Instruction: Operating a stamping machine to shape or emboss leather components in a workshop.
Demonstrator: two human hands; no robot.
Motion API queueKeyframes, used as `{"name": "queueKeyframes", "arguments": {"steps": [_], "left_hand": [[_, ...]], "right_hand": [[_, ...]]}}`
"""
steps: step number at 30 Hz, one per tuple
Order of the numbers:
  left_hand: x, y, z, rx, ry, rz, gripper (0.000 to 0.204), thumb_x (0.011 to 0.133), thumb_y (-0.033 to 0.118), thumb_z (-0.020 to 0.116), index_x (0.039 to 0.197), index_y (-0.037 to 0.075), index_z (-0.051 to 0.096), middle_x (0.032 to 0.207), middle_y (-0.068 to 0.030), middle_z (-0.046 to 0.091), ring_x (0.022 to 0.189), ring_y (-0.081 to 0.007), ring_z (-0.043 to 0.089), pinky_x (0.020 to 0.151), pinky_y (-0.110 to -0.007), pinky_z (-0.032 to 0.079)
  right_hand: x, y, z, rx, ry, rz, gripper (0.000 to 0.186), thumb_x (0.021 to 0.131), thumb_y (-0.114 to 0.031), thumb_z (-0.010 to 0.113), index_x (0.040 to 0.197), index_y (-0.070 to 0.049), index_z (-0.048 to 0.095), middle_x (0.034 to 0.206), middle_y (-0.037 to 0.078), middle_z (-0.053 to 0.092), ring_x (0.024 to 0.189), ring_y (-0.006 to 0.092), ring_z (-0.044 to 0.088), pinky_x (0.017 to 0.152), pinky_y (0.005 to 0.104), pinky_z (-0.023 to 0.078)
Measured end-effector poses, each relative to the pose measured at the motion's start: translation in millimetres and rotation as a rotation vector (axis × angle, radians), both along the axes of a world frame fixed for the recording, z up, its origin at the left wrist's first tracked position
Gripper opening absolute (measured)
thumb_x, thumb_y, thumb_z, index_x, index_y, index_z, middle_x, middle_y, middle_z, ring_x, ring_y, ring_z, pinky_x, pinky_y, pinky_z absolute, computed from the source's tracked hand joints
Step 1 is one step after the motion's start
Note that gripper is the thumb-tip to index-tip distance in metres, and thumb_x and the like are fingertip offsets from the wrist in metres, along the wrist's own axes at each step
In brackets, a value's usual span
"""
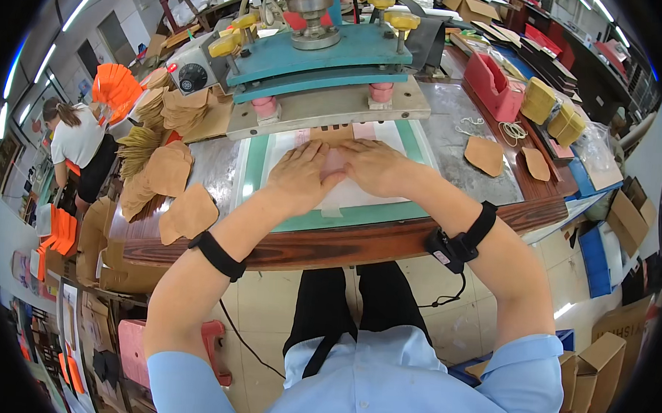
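My left hand (301,176) and my right hand (377,169) lie side by side, palms down, at the front of a blue-green press (319,55). Their fingers are stretched out and point toward the press, with the thumbs close together. Beneath them is a white sheet (364,198) on a green mat (293,222). A tan piece (341,134) with dark marks shows just past my fingertips, partly under the press plate. Pale pink material shows between the hands; its edges are covered. Neither hand grips anything visible.
Stacks of tan leather-like pieces (169,168) lie on the left. Two single tan pieces (485,156) (535,164), a red holder (493,86) and yellow blocks (539,100) sit right. A control box (197,66) stands beside the press. Another person (79,142) works at far left.
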State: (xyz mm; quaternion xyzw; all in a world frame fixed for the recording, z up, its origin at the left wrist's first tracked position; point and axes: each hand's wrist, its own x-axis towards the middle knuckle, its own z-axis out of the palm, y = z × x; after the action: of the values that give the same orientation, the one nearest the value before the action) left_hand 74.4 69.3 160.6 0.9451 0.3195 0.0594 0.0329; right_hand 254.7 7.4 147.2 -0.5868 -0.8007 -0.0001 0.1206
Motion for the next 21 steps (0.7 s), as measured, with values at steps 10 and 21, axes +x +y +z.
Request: {"name": "queueKeyframes", "arguments": {"steps": [10,21], "left_hand": [[-7.7,2.3,1.1,-0.043,-0.072,-0.085,0.075,0.089,0.054,0.041,0.131,-0.008,0.039,0.138,-0.0241,0.037,0.132,-0.0333,0.030,0.109,-0.039,0.022],[-11.8,7.5,0.4,-0.006,-0.118,-0.136,0.063,0.091,0.044,0.044,0.128,-0.007,0.043,0.136,-0.0219,0.040,0.129,-0.0335,0.034,0.107,-0.040,0.027]], "right_hand": [[1.4,-8.9,6.0,0.074,-0.070,-0.002,0.036,0.087,-0.014,0.049,0.119,0.002,0.051,0.121,0.014,0.055,0.114,0.0277,0.049,0.098,0.0375,0.037],[-0.5,-7.6,2.5,0.208,-0.061,-0.061,0.035,0.078,-0.006,0.050,0.112,0.001,0.058,0.109,0.013,0.058,0.105,0.0276,0.052,0.094,0.0376,0.039]]}}
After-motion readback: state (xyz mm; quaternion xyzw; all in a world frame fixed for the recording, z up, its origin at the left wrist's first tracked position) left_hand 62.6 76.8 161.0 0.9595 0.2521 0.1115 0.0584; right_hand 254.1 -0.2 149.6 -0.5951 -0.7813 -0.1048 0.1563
